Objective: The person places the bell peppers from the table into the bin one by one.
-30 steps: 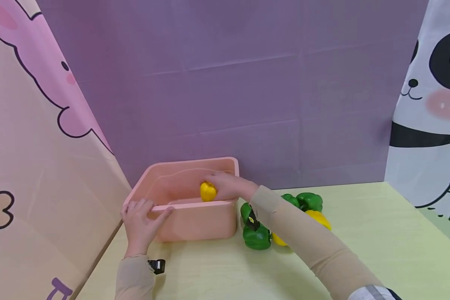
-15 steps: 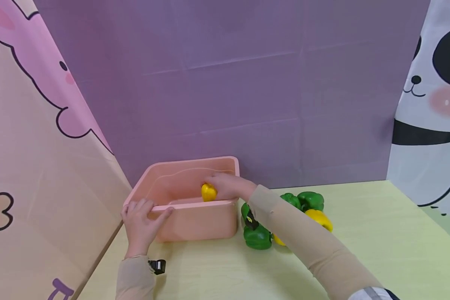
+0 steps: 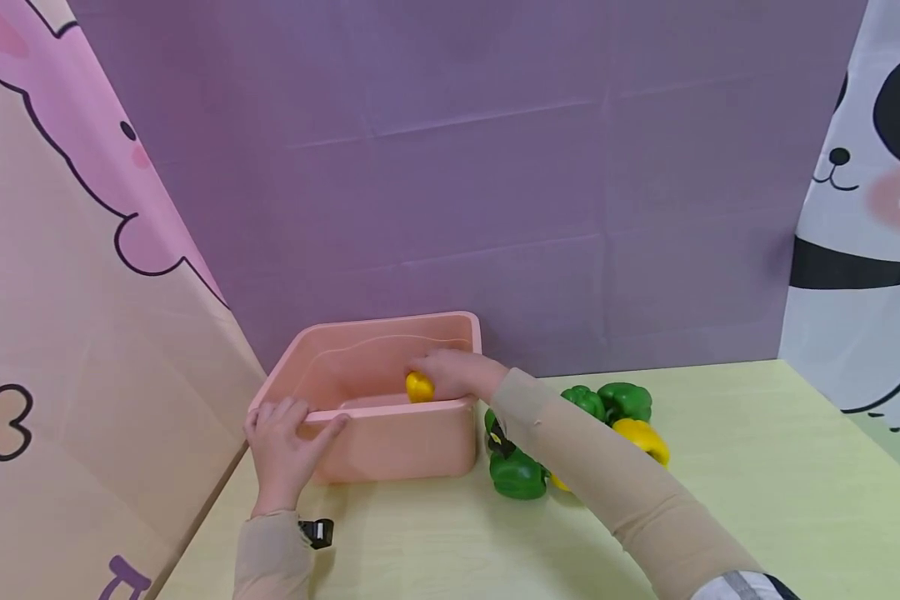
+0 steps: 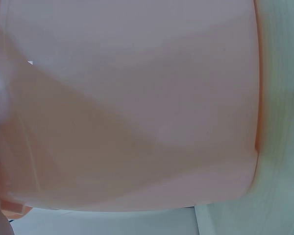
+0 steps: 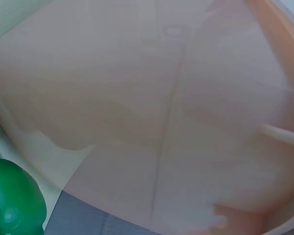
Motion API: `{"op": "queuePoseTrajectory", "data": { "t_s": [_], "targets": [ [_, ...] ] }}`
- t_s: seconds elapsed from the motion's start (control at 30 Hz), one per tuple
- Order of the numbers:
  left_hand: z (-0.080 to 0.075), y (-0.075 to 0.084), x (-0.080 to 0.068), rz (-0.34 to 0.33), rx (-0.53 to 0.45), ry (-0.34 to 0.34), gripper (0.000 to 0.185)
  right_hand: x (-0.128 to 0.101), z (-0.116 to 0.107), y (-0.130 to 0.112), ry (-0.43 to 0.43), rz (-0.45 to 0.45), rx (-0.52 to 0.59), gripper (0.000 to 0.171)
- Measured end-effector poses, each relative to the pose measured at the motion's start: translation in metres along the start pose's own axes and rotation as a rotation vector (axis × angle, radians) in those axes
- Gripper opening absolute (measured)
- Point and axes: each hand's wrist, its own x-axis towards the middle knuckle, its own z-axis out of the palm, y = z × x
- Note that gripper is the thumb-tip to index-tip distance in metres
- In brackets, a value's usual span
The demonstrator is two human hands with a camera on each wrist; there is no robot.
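A pink plastic tub [image 3: 390, 446] stands at the back left of the pale yellow table. My right hand [image 3: 453, 375] reaches over its right rim and grips a yellow pepper [image 3: 420, 387] just inside, low behind the front wall. My left hand [image 3: 285, 442] holds the tub's front left corner, fingers over the rim. The left wrist view is filled by the tub's outer wall [image 4: 137, 107]. The right wrist view shows the tub wall [image 5: 152, 98] close up and a green pepper [image 5: 12, 200] at the lower left.
Right of the tub lies a cluster of green peppers [image 3: 517, 475] and yellow peppers [image 3: 645, 437], partly behind my right forearm. A purple backdrop stands behind, a pink cartoon panel at left and a panda panel [image 3: 870, 208] at right.
The yellow pepper in my right hand has sunk slightly lower inside the tub. The left hand has stayed on the tub's corner.
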Motion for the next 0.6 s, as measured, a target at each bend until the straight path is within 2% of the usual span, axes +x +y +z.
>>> {"op": "queuePoseTrajectory", "data": {
  "t_s": [0.37, 0.6],
  "targets": [
    [-0.0003, 0.0001, 0.0006, 0.006, 0.001, 0.001, 0.046, -0.0006, 0.0009, 0.0004, 0.037, -0.033, -0.004, 0.036],
    [-0.0014, -0.0012, 0.0005, 0.003, 0.006, -0.002, 0.051, 0.0003, 0.0016, 0.0033, 0.135, -0.09, 0.129, 0.044]
  ]
}}
